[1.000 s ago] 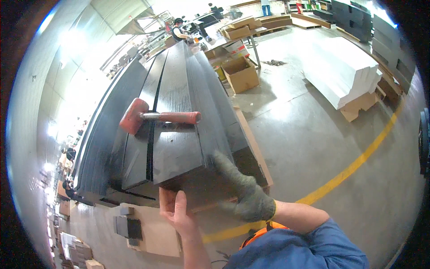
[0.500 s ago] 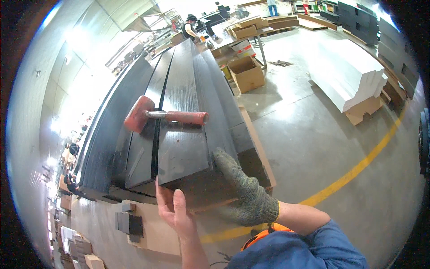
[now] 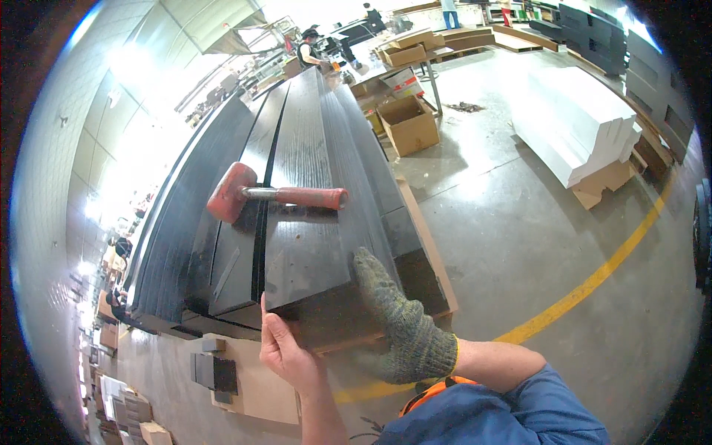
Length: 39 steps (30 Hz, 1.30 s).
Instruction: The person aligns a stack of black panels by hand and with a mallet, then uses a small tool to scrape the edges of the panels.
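Note:
A stack of long black boards [image 3: 308,256] runs away from me, its near end between my hands. My bare left hand [image 3: 288,354] holds the near left corner, fingers along the left edge and thumb by the end face. My right hand [image 3: 408,322], in a grey-green knit glove, presses the right side near the same end; some of its fingers are hidden or dim against the dark end. Across the boards lies a mallet [image 3: 276,194] with a red head and red grip, touched by neither hand.
More black boards [image 3: 189,222] stand close on the left. A brown cardboard sheet [image 3: 426,252] edges the stack's right side. Below left, small black blocks [image 3: 215,371] rest on cardboard. An open carton [image 3: 408,124], a white stack [image 3: 575,126] and a person [image 3: 308,50] are farther off.
My left hand's thumb has drawn in closer to the board corner, and its fingers show less. The right hand has shifted slightly down. The mallet stays lying on the boards.

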Available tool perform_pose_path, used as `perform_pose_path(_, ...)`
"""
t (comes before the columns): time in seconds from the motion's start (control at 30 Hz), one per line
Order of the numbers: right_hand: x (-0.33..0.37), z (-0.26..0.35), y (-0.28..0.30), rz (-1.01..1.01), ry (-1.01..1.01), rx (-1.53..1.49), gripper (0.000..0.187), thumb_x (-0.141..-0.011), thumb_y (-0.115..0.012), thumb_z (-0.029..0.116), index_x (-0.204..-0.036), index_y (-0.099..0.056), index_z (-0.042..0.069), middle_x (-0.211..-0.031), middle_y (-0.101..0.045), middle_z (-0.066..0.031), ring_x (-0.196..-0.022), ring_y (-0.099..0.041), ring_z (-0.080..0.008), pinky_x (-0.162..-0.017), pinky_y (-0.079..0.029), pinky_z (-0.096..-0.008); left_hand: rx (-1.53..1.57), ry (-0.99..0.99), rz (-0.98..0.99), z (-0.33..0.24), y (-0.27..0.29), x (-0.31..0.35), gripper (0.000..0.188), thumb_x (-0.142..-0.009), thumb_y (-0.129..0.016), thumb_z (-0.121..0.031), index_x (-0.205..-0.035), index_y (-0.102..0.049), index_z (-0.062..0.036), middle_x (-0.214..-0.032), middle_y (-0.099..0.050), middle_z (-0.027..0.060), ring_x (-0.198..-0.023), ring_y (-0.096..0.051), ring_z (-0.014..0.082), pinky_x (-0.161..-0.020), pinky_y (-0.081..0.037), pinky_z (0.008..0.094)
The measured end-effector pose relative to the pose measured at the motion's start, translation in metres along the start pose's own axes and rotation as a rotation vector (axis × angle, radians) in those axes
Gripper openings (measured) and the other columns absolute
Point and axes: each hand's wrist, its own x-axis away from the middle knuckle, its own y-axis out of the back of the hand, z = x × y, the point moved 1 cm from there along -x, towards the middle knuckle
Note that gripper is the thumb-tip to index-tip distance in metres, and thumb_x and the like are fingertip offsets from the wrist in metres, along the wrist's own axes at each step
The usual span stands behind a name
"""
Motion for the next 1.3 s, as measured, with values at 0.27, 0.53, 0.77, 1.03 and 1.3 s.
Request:
perform_pose_path(0.27, -0.005, 0.004, -0.002, -0.023, 0.077, 0.016, 0.098, -0.071, -0.072, 0.027, -0.143, -0.016, -0.010, -0.147, -0.019, -0.0338, -0.138, -0.018, -0.0484, -0.114, -0.017, -0.0471, -0.108, 0.093, -0.019, 0.003, 0.014, -0.005, 0.034, -0.099, -0.050, -0.026, -0.097, -0.066, 0.0047, -0.076, -0.061, 0.0006, -0.066, -0.051, 0.0063, -0.059, -0.041, 0.0211)
perform_pose_path(0.53, -0.008, 0.006, 0.002, -0.006, 0.076, 0.011, 0.096, -0.071, -0.071, 0.024, -0.143, -0.017, -0.009, -0.146, -0.021, -0.0344, -0.136, -0.022, -0.0490, -0.114, -0.017, -0.0474, -0.122, 0.045, -0.079, -0.002, 0.002, -0.005, 0.033, -0.099, -0.051, -0.026, -0.084, -0.064, -0.0007, -0.063, -0.048, -0.0062, -0.057, -0.037, 0.0028, -0.050, -0.030, 0.0203)
perform_pose_path(0.77, 0.010, -0.011, 0.004, -0.203, -0.224, -0.589, 0.091, -0.073, -0.073, 0.021, -0.144, -0.022, -0.004, -0.143, -0.035, -0.0269, -0.136, -0.034, -0.0335, -0.111, -0.028, -0.0391, -0.037, 0.115, -0.202, -0.001, -0.010, 0.010, 0.021, -0.097, -0.054, -0.022, -0.100, -0.060, -0.0024, -0.075, -0.051, -0.0022, -0.064, -0.043, 0.0058, -0.055, -0.037, 0.0195)
perform_pose_path(1.03, 0.039, -0.042, -0.007, -0.162, -0.117, -0.173, 0.085, -0.073, -0.074, 0.022, -0.141, -0.031, -0.004, -0.143, -0.037, -0.0250, -0.136, -0.033, -0.0373, -0.111, -0.029, -0.0409, -0.260, 0.084, 0.054, 0.025, 0.009, 0.012, 0.025, -0.084, -0.063, -0.002, -0.109, -0.057, 0.0020, -0.094, -0.062, 0.0072, -0.083, -0.059, 0.0163, -0.075, -0.049, 0.0291)
perform_pose_path(1.3, 0.027, -0.040, -0.027, -0.161, 0.021, 0.016, 0.089, -0.067, -0.070, 0.023, -0.142, -0.029, -0.004, -0.147, -0.028, -0.0269, -0.137, -0.024, -0.0464, -0.112, -0.022, -0.0485, -0.233, 0.090, 0.078, 0.025, 0.009, 0.010, 0.032, -0.077, -0.063, 0.009, -0.107, -0.058, 0.0044, -0.097, -0.065, 0.0116, -0.083, -0.063, 0.0199, -0.079, -0.052, 0.0328)
